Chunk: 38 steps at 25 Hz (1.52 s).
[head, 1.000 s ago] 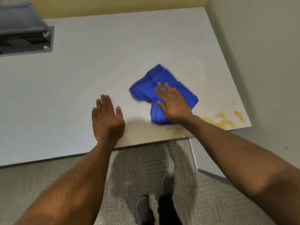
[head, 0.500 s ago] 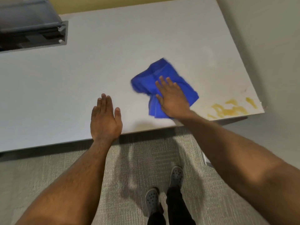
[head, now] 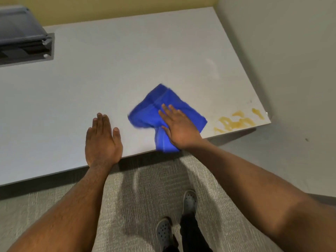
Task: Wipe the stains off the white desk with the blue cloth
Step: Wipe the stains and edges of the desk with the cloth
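The crumpled blue cloth [head: 151, 110] lies on the white desk [head: 127, 60] near its front edge, and one corner reaches over that edge. My right hand [head: 179, 127] presses flat on the cloth's right half, fingers spread and pointing away from me. Yellow-orange stains [head: 236, 121] streak the desk's near right corner, just right of the cloth and apart from it. My left hand [head: 102, 140] rests palm down on the bare desk left of the cloth, fingers together and holding nothing.
A grey device [head: 21, 37] sits at the desk's far left. A pale wall [head: 291, 51] borders the desk on the right. Grey carpet and my two grey shoes [head: 190, 201] are below the front edge.
My right hand has slid the cloth a little toward the desk's front edge, so its near corner now overhangs. The left hand has stayed planted. The view has shifted slightly.
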Each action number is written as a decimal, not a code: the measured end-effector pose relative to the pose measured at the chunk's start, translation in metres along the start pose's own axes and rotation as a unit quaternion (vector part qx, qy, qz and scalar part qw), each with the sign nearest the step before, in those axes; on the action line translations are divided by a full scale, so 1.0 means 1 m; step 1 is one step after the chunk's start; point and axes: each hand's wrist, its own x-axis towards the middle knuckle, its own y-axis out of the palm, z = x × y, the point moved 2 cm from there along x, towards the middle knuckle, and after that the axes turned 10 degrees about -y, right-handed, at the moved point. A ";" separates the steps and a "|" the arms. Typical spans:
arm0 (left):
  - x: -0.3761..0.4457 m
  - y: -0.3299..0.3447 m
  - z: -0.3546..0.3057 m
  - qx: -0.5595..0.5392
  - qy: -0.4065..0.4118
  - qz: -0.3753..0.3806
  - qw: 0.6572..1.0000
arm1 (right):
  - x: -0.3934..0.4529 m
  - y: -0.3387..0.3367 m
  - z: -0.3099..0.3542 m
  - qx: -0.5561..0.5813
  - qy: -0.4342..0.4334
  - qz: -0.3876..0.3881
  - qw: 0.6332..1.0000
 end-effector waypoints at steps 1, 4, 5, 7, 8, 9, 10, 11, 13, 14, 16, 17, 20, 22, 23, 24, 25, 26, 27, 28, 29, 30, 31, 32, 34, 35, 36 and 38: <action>0.000 0.000 0.000 -0.001 0.003 0.000 1.000 | -0.015 -0.003 -0.009 0.007 -0.036 0.010 0.999; 0.001 0.003 -0.002 0.001 0.012 -0.003 1.000 | -0.021 -0.029 -0.091 0.024 0.012 -0.025 0.999; 0.002 0.004 -0.002 0.005 0.017 -0.008 1.000 | -0.017 -0.039 -0.120 0.025 0.047 -0.031 0.998; 0.003 0.002 0.001 0.017 0.020 -0.016 1.000 | -0.010 -0.052 -0.169 0.023 0.087 -0.035 0.995; 0.002 0.002 0.001 0.023 0.019 -0.015 0.999 | -0.010 -0.056 -0.189 0.020 0.098 -0.038 0.994; 0.002 0.003 0.002 0.027 0.020 -0.013 0.999 | -0.014 -0.059 -0.205 0.015 0.106 -0.046 0.993; 0.002 0.003 0.001 0.029 0.022 -0.015 0.999 | -0.022 -0.061 -0.216 0.015 0.114 -0.056 0.992; 0.003 0.004 0.000 0.029 0.025 -0.016 0.999 | -0.031 -0.063 -0.223 0.017 0.123 -0.066 0.990; 0.001 0.004 -0.001 0.021 0.023 -0.015 0.999 | -0.057 -0.066 -0.228 0.019 0.151 -0.074 0.986; 0.001 0.003 0.000 0.020 0.021 -0.015 0.999 | -0.069 -0.067 -0.227 0.020 0.169 -0.076 0.982; 0.001 0.000 -0.001 0.020 0.003 -0.001 1.000 | -0.089 -0.066 -0.223 0.027 0.205 -0.083 0.975; 0.000 0.001 -0.006 0.016 -0.016 0.012 1.000 | -0.095 -0.063 -0.221 0.033 0.221 -0.087 0.971; -0.006 0.007 -0.041 0.000 -0.031 0.024 0.999 | -0.094 -0.059 -0.219 0.047 0.249 -0.092 0.963; -0.012 0.012 -0.063 -0.011 0.004 0.023 1.000 | -0.085 -0.061 -0.224 0.035 0.233 -0.097 0.967; -0.013 0.014 -0.070 -0.012 0.012 0.023 1.000 | -0.082 -0.064 -0.226 0.041 0.227 -0.099 0.968; -0.013 0.015 -0.071 -0.010 0.010 0.024 1.000 | -0.084 -0.066 -0.228 0.049 0.231 -0.102 0.966; -0.013 0.015 -0.070 -0.008 0.006 0.021 1.000 | -0.089 -0.065 -0.226 0.053 0.239 -0.110 0.963; -0.013 0.014 -0.068 -0.007 0.005 0.016 1.000 | -0.099 -0.061 -0.221 0.054 0.249 -0.118 0.960; -0.013 0.013 -0.067 -0.008 0.006 0.011 1.000 | -0.113 -0.056 -0.213 0.052 0.256 -0.128 0.957; -0.013 0.013 -0.067 -0.009 0.007 0.010 1.000 | -0.128 -0.051 -0.206 0.053 0.261 -0.137 0.954; -0.013 0.012 -0.068 -0.007 0.008 0.010 1.000 | -0.141 -0.046 -0.202 0.058 0.264 -0.138 0.953; -0.015 0.012 -0.069 -0.003 0.010 0.008 1.000 | -0.147 -0.046 -0.202 0.066 0.264 -0.141 0.952; -0.016 0.013 -0.070 0.001 0.012 0.005 1.000 | -0.145 -0.050 -0.207 0.077 0.270 -0.147 0.949; -0.015 0.014 -0.070 0.004 0.013 0.001 1.000 | -0.138 -0.055 -0.211 0.094 0.285 -0.158 0.941; -0.014 0.014 -0.069 0.008 0.008 0.001 1.000 | -0.131 -0.052 -0.205 0.082 0.323 -0.160 0.929; -0.014 0.014 -0.069 0.010 0.006 -0.001 1.000 | -0.133 -0.048 -0.195 0.051 0.327 -0.164 0.929; -0.014 0.013 -0.069 0.012 0.007 -0.001 1.000 | -0.139 -0.041 -0.187 0.030 0.316 -0.170 0.933; -0.015 0.013 -0.069 0.017 0.009 0.004 1.000 | -0.153 -0.035 -0.178 0.028 0.302 -0.156 0.940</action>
